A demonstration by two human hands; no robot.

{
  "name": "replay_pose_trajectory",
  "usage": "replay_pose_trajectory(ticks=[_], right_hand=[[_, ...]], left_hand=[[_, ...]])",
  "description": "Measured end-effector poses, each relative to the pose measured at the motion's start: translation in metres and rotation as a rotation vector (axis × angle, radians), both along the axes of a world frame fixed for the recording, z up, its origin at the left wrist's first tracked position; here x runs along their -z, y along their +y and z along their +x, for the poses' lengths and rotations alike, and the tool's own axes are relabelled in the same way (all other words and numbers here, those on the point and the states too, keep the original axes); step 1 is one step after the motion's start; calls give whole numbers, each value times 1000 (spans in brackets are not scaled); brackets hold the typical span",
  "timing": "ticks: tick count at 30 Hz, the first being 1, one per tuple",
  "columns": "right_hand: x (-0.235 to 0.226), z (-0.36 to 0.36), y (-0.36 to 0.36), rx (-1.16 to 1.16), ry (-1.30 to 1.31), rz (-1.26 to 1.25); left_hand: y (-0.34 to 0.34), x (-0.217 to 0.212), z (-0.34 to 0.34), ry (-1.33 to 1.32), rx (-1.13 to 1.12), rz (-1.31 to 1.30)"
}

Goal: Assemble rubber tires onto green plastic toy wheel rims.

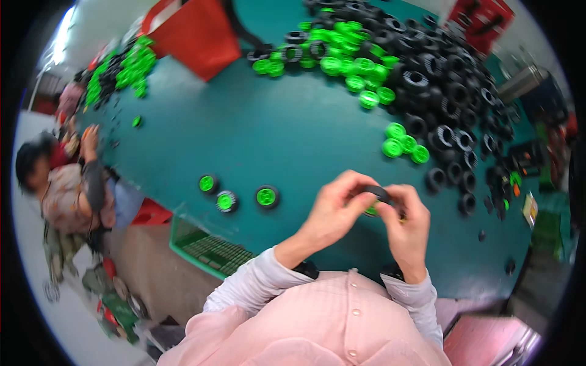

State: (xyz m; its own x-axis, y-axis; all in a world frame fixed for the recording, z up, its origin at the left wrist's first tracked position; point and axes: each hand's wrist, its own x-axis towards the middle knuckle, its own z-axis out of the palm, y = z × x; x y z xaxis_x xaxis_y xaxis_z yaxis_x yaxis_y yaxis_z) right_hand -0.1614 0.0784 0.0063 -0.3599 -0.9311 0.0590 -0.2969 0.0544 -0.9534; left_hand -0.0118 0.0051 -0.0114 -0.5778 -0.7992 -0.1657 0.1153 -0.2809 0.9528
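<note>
Between my two hands, above the near side of the green table, is a small toy wheel [376,194] with a black tyre and a bit of bright green hub showing. My left hand [332,210] pinches it from the left, fingers curled round the tyre. From the right, my right hand [405,221] grips the same wheel with thumb and fingers; part of it is hidden behind them. To the left on the table lie three fitted wheels, one [267,197] nearest my left hand. Several loose green hubs [400,144] sit beyond my right hand.
A big heap of black tyres [448,91] and green hubs [351,52] covers the far right. A red bag [201,39] stands at the back. A green crate [204,244] is below the table's left edge. A co-worker [73,189] sits at the far left by another pile.
</note>
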Motion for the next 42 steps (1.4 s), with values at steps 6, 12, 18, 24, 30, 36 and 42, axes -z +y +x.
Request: replay_pose_trajectory(ticks=[6,12,18,24,30,36,42], right_hand=[[8,8,-6,-154,155,-28],[1,-8,-4,-30,-156,167],[16,-26,-23,76,274,80],[26,-56,-56,16,863,28],[34,-57,-72,-16,1005,103],[30,-60,-24,-55,707,84],[24,-73,-9,95,596,90]], left_hand=[[-1,-3,33,-241,-10,-146],[-29,-19,107,-661,-509,-588],[-40,9,173,-1268,-446,-856],[-65,-34,101,-1018,-338,-1005],[-96,-32,-13,-680,52,-1084],[-116,-1,-113,-662,216,-1408],[-113,-3,-127,-633,212,-1215]])
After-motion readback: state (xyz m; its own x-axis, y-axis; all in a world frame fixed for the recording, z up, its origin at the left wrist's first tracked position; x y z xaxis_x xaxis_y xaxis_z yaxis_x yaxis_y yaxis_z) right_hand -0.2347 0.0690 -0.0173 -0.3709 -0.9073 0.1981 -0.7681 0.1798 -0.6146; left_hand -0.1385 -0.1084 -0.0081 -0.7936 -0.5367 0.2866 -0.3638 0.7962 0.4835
